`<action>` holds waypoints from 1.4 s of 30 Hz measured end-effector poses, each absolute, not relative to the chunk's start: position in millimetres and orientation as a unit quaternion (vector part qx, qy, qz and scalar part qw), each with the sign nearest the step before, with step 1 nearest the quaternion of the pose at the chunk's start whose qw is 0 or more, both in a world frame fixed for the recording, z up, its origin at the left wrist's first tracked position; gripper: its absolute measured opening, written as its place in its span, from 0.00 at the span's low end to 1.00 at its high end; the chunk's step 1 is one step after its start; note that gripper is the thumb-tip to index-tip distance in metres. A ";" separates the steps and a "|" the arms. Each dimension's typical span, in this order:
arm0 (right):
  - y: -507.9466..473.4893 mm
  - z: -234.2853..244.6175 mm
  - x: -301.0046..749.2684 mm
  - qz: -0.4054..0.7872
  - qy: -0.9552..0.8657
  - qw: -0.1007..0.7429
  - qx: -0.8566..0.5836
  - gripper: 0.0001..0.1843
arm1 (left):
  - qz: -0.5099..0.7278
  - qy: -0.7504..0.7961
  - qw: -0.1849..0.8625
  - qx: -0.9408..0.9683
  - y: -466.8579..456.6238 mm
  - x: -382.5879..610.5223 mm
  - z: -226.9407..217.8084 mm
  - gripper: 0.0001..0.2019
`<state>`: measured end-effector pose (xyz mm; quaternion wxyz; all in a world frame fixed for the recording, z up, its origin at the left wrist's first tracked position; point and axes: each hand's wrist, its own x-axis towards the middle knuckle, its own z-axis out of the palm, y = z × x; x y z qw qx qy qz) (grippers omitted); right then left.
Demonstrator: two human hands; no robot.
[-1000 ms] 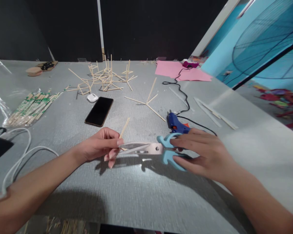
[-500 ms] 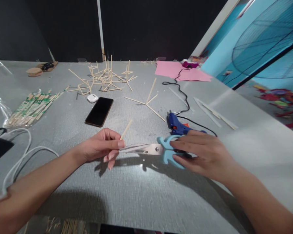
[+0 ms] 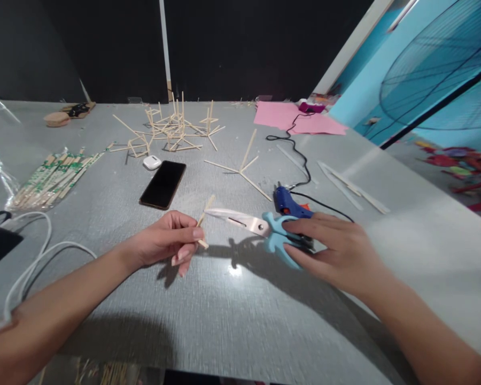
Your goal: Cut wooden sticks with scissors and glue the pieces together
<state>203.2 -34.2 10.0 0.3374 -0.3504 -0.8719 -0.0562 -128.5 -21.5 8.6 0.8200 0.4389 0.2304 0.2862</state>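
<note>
My left hand [image 3: 176, 238] pinches a short thin wooden stick [image 3: 210, 202] between thumb and fingers, one end pointing up and away, the other poking out below the thumb. My right hand [image 3: 332, 240] grips light-blue-handled scissors [image 3: 260, 226], its fingers in the loops. The blade tips lie at the upper part of the stick; I cannot tell whether they touch it. Just beyond my right hand lies a blue glue gun [image 3: 291, 202] with a black cord. A joined frame of sticks [image 3: 240, 171] stands farther back on the grey table [image 3: 232, 315].
Several stick structures [image 3: 176, 128] stand at the back. A phone [image 3: 163, 184] and white earbud case [image 3: 151, 162] lie left of centre, near packaged chopsticks [image 3: 56, 176]. Glue sticks [image 3: 353, 187] lie at right, pink paper [image 3: 296, 117] behind. A white cable [image 3: 44, 251] curves by my left arm.
The scissors have moved up and away from near my left fingertips to the stick's upper part. The stick's lower end now shows below my thumb. My left hand has barely moved.
</note>
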 end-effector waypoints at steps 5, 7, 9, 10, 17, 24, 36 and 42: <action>-34.3 6.4 200.5 -0.027 -0.831 0.280 -0.481 0.14 | 0.300 0.332 0.745 0.494 -18.9 -121.1 2.6 0.14; -34.5 6.9 197.1 -0.006 -0.813 0.237 -0.531 0.16 | 0.313 0.387 0.683 0.535 -18.7 -118.3 1.7 0.15; -35.6 8.5 191.3 0.014 -0.802 0.191 -0.565 0.16 | 0.327 0.443 0.596 0.584 -18.6 -117.7 0.9 0.16; -36.6 9.6 187.5 0.024 -0.798 0.167 -0.578 0.15 | 0.333 0.467 0.539 0.617 -18.3 -118.4 0.1 0.17; -44.6 16.8 160.0 0.032 -0.756 0.104 -0.645 0.13 | 0.293 0.415 0.134 0.851 -5.3 -139.0 -15.2 0.17; -51.7 34.5 149.1 -0.007 -0.764 0.052 -0.643 0.17 | 0.191 0.487 0.094 0.847 5.8 -152.3 -11.0 0.20; -97.9 99.3 140.9 -0.029 -0.839 -0.033 -0.542 0.18 | 0.205 0.558 0.024 0.803 -4.3 -149.0 -8.3 0.21; -211.1 168.8 152.1 -0.214 -0.936 0.002 -0.281 0.16 | 0.231 0.605 -0.019 0.762 -23.2 -143.1 1.8 0.18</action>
